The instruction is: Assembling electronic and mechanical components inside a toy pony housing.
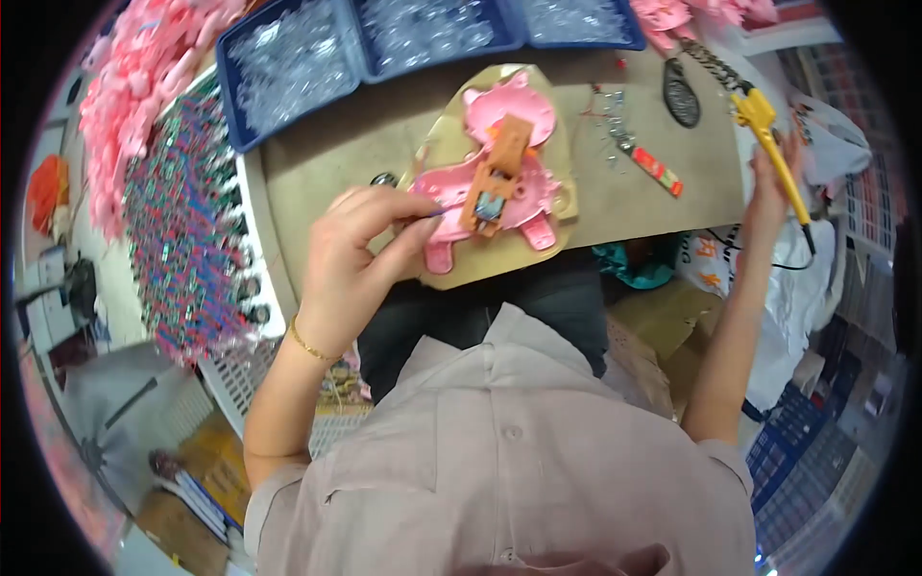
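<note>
A pink plastic toy shell [528, 106], shaped like an animal, lies hollow side up on a yellowish mold-like holder [567, 158] in front of me. Across its middle sits a brown plastic mechanism [509, 144] with a small metallic part in it. My left hand [370, 235] reaches over the shell's left side, thumb and forefinger pinched on what looks like a thin purple wire [443, 212]. Out at the right, my right hand [773, 182] is round the handle of a yellow soldering iron [789, 182]. The iron's front end points toward a coiled metal stand [706, 62]; the handle partly hides my fingers.
Blue trays [360, 72] of clear plastic parts line the far edge. At left are bundled coloured wires [182, 221] and a heap of pink parts [144, 96]. A red-labelled strip [658, 171], tiny metal bits and a dark oval dish [681, 93] lie right of the holder.
</note>
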### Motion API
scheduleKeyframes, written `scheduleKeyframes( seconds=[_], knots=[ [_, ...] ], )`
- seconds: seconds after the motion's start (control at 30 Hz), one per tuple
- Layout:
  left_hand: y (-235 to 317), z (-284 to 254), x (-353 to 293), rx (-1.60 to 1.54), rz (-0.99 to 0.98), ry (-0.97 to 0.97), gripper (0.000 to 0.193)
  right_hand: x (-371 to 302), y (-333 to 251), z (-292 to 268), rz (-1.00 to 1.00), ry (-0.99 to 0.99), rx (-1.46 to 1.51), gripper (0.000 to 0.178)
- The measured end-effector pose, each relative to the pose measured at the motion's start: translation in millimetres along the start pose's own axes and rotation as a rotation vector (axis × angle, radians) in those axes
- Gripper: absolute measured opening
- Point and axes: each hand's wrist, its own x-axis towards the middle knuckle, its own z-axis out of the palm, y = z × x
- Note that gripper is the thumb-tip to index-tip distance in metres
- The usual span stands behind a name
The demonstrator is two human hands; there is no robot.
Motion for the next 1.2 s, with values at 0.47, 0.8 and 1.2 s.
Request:
scheduleKeyframes(
  seconds=[0.47, 0.8, 1.2],
  knots=[
    [-31, 51, -36, 0.665, 0.633, 0.268, 0.007, -58, -87, 14, -0.08, 0.059, -0.178, 0.041],
    [-8, 20, -40, 0.408, 0.256, 0.183, 0.017, -97, -105, 22, 0.11, -0.205, 0.345, 0.057],
    [-13, 43, -34, 0.21, 0.026, 0.171, 0.014, -137, -121, 21, 0.136, -0.27, 0.306, 0.068]
  ],
)
